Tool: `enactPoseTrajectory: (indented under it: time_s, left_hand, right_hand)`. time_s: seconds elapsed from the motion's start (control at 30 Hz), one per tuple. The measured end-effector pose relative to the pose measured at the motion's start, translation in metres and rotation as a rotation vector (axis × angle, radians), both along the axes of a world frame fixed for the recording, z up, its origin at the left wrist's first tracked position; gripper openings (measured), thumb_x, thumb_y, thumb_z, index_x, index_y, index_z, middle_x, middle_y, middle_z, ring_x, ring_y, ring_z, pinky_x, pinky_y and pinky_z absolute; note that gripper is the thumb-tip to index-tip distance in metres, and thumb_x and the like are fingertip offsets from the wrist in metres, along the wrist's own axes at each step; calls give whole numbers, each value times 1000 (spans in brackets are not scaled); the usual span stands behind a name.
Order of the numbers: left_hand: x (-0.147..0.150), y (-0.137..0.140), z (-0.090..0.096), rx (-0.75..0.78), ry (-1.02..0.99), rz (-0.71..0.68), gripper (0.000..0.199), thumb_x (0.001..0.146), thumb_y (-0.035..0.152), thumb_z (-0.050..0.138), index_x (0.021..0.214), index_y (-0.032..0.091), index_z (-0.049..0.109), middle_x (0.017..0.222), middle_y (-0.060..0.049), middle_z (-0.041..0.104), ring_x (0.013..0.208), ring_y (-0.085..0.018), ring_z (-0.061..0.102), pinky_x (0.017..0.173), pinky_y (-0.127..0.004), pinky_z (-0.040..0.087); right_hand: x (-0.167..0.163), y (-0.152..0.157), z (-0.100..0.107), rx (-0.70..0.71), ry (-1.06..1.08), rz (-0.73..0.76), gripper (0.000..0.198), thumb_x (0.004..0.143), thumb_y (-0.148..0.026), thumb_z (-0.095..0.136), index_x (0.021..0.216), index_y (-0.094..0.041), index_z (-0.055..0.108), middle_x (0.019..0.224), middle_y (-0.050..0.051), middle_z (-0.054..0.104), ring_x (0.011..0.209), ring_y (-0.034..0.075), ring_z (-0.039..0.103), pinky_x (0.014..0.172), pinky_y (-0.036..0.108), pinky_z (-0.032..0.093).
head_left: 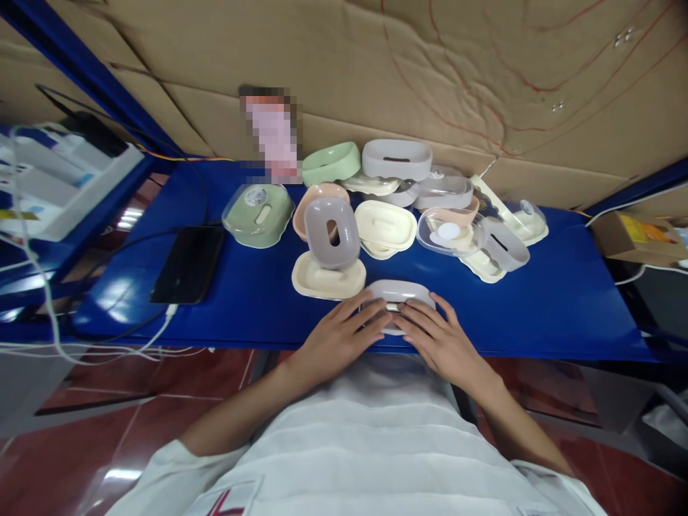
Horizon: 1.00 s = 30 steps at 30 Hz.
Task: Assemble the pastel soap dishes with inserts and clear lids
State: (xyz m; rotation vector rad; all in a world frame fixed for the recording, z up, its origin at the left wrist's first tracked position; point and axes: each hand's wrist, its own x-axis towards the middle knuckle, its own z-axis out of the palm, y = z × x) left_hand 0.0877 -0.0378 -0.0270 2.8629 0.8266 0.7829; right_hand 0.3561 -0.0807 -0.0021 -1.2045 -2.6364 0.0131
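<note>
A pale grey oval soap dish (400, 288) lies at the table's front edge, right before my body. Across its left part rests my left hand (349, 330), fingers stretched out and tips near the slot in the middle. My right hand (443, 340) covers the right part the same way, with one finger spread along the outer end. Both hands touch the dish from above, and neither is wrapped round it. Just beyond are a cream dish (327, 279) and a grey-brown dish (332, 229) tilted on top of it. A cream insert (385, 223) lies behind.
A green soap box with a clear lid (258, 218) stands left of the pile. Several clear-lidded and grey pieces, such as a grey dish (505, 244), lie right. A black phone (188, 265) with a white cable is on the blue table (258, 315). Cardboard (333, 64) closes the back.
</note>
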Motion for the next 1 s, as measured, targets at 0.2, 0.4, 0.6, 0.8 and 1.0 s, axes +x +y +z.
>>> enactPoseTrajectory:
  time_s: [0.2, 0.4, 0.6, 0.8, 1.0]
  left_hand:
    - [-2, 4, 2, -44, 0, 14, 36, 109, 29, 61, 144, 22, 65, 145, -9, 71, 142, -30, 63, 121, -50, 56]
    - [0, 5, 5, -1, -7, 15, 29, 109, 29, 60, 134, 17, 69, 143, -9, 71, 142, -29, 62, 123, -47, 54]
    - [-2, 7, 7, -66, -38, -15, 30, 108, 25, 61, 137, 19, 68, 144, -9, 71, 145, -26, 60, 125, -46, 52]
    - [-3, 8, 7, -111, -64, -26, 30, 108, 24, 61, 137, 21, 68, 144, -9, 71, 146, -27, 60, 125, -47, 53]
    - [-2, 9, 8, -55, -44, -28, 28, 110, 25, 57, 136, 18, 67, 143, -9, 71, 143, -27, 62, 124, -46, 54]
  right_hand:
    - [8, 12, 0, -15, 28, 48, 47, 111, -28, 54, 158, -26, 55, 151, 11, 67, 145, 26, 60, 130, 57, 36]
    - [75, 70, 16, 279, 58, -377, 45, 109, -31, 57, 152, -22, 59, 159, 17, 60, 152, 37, 51, 125, 64, 35]
    - [105, 104, 26, 216, 82, -320, 26, 108, -47, 60, 110, -24, 73, 117, 7, 80, 129, 33, 69, 121, 57, 35]
    - [99, 114, 36, 80, 141, -247, 49, 99, -72, 62, 87, -24, 65, 89, 3, 76, 89, 27, 72, 111, 53, 40]
    - [95, 138, 42, -11, 415, -240, 48, 102, -67, 63, 79, -25, 61, 77, 1, 70, 74, 21, 66, 86, 41, 50]
